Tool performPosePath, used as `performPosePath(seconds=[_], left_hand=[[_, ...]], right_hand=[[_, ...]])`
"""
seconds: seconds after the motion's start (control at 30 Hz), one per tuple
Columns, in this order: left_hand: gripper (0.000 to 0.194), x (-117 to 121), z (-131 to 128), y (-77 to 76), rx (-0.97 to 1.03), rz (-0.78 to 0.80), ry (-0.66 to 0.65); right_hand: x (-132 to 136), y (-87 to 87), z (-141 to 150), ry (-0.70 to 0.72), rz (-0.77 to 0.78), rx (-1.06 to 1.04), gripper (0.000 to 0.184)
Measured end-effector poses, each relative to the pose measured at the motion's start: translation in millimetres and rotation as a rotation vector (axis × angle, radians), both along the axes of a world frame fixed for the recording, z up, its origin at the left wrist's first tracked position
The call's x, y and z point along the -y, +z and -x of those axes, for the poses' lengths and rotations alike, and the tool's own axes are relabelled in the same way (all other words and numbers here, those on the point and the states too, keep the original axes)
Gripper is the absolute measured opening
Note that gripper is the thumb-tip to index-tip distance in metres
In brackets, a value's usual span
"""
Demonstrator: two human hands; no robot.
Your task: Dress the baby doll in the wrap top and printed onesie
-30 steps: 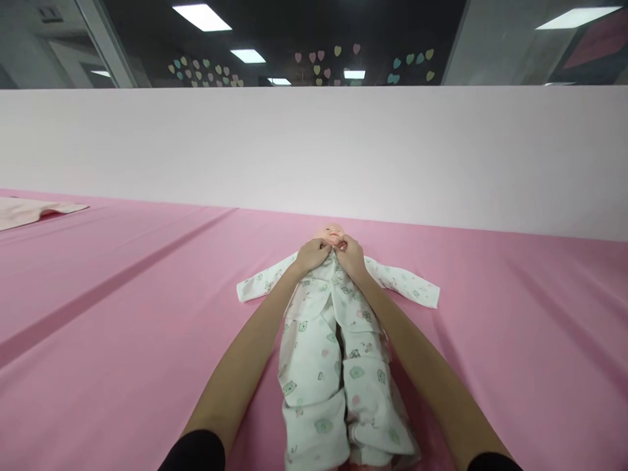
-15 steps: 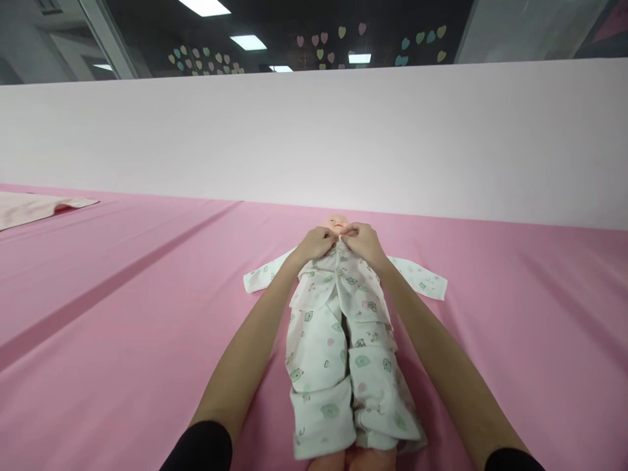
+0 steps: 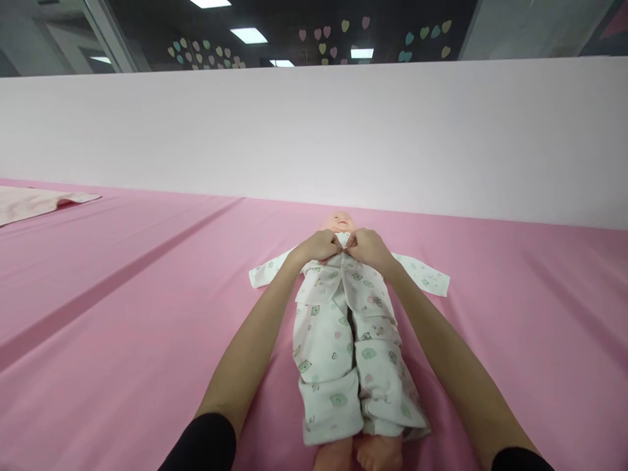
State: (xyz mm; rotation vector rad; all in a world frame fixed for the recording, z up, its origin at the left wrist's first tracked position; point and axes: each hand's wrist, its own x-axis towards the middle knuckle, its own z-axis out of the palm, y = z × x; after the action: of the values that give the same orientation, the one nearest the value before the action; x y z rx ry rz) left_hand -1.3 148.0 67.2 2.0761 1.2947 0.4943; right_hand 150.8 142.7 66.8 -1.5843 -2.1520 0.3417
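On its back lies a baby doll (image 3: pixel 342 221), feet toward me, dressed in a white long-sleeved jacket (image 3: pixel 366 291) and white trousers (image 3: pixel 326 347) with a green and pink print. My left hand (image 3: pixel 321 246) pinches the front edge of the jacket at the chest. Facing it, my right hand (image 3: pixel 367 248) pinches the opposite front edge, fingertips almost touching the left ones. Whatever fastener lies between the fingers is too small to make out. Both sleeves spread out sideways, and the doll's bare feet (image 3: pixel 377 451) stick out of the trouser legs.
A pink sheet (image 3: pixel 147 314) with long creases covers the surface. Folded pale pink cloth (image 3: pixel 39 201) lies at the far left. Behind the doll's head runs a low white wall (image 3: pixel 314 131), with dark glass bearing heart stickers (image 3: pixel 206 52) above it.
Both hands have moved from the jacket's collar a little down its front, uncovering the neckline and more of the doll's face. The view has shifted slightly.
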Motion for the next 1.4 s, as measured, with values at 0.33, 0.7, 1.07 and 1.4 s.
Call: performPosePath(seconds=[0.33,0.7,1.07,1.4], left_hand=[[0.015,18,-7,16.5,-0.061,-0.045,0.086],[0.020,6,-12,3.9,-0.040,-0.234,0.136],[0.016,13,-10,16.8,0.175,0.142,0.005],[0.044,28,2,29.4,0.037,0.280,-0.112]], right_hand=[[2,0.4,-4,-0.012,0.054,-0.103,0.014],[2,-1.7,-5,-0.038,0.049,-0.030,0.018],[8,12.6,-20,0.091,0.167,-0.247,0.015],[41,28.2,-9,0.179,0.321,0.034,0.010]])
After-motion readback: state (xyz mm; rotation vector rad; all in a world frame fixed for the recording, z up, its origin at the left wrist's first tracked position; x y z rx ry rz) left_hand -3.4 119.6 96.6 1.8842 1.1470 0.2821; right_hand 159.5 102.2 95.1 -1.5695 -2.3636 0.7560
